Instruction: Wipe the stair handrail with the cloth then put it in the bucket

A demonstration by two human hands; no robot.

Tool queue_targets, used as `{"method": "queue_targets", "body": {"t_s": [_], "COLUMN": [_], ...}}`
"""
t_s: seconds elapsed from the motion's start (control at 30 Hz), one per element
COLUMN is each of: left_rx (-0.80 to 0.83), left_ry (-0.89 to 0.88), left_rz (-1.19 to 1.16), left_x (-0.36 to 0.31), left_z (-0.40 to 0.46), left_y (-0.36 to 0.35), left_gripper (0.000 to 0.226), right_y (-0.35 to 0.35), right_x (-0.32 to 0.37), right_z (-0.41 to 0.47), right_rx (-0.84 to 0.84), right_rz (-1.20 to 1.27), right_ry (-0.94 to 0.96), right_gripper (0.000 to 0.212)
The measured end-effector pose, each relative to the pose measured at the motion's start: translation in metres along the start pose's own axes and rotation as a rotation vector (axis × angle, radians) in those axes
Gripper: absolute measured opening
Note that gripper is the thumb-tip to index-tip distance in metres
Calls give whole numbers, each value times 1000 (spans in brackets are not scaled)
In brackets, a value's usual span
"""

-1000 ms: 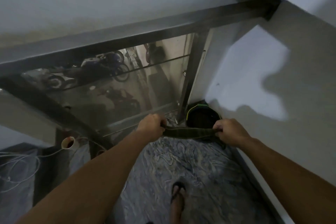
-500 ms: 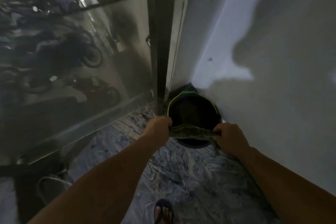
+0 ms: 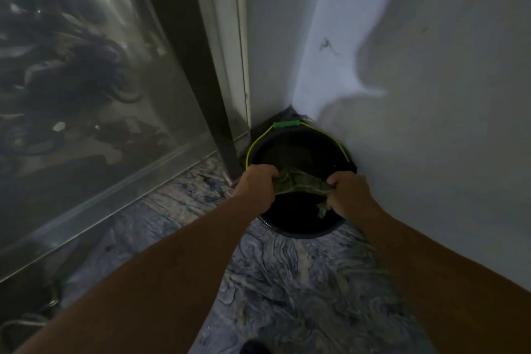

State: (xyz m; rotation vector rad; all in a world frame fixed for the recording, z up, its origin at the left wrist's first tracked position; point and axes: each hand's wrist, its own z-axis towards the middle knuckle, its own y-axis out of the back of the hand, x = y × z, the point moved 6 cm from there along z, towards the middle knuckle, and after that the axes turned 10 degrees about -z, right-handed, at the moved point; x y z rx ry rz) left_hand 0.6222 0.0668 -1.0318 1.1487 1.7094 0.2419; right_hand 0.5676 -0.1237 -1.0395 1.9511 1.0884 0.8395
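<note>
A dark round bucket [image 3: 301, 231] with a yellow-green wire handle stands on the floor in the corner against the wall. A greenish cloth [image 3: 301, 183] is stretched across the bucket's open top. My left hand [image 3: 258, 184] grips the cloth's left end and my right hand [image 3: 349, 194] grips its right end, a loose corner dangling below it. Both hands hover over the bucket's mouth. The handrail is out of view.
A glass panel [image 3: 86, 109] of the railing fills the left side, held by a dark upright post [image 3: 195, 66]. A pale wall [image 3: 431, 95] runs along the right. The floor [image 3: 287, 282] is blue-grey marbled tile. A sandalled foot shows at the bottom edge.
The view has dropped and closed in on the bucket. Both hands have carried the stretched cloth forward and down until it hangs over the bucket's opening.
</note>
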Motion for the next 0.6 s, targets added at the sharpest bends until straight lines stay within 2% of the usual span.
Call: {"method": "queue_targets", "body": {"t_s": [0.07,0.17,0.3,0.43,0.47,0.53,0.6], "left_rx": [46,79,122,156,176,193,235], "left_ry": [-7,-16,18,24,46,38,38], "left_rz": [26,42,108,122,119,122,124], "left_x": [-1,-3,-1,-1,0,0,2], "left_z": [-3,-16,-45,-94,-111,-147,-191], "left_y": [-3,3,23,49,56,71,80], "left_gripper": [39,28,46,43,46,53,53], "right_y": [-5,0,10,18,17,17,17], "right_x": [-6,-8,-13,-16,-20,-25,-31], "right_z": [0,-14,-48,-109,-125,-163,-207], "right_rx": [58,45,41,37,45,30,40], "right_rz": [9,-5,8,-3,-14,-37,-63], "right_ry": [3,13,-41,-11,-28,8,-10], "right_gripper": [30,39,28,16,19,39,37]}}
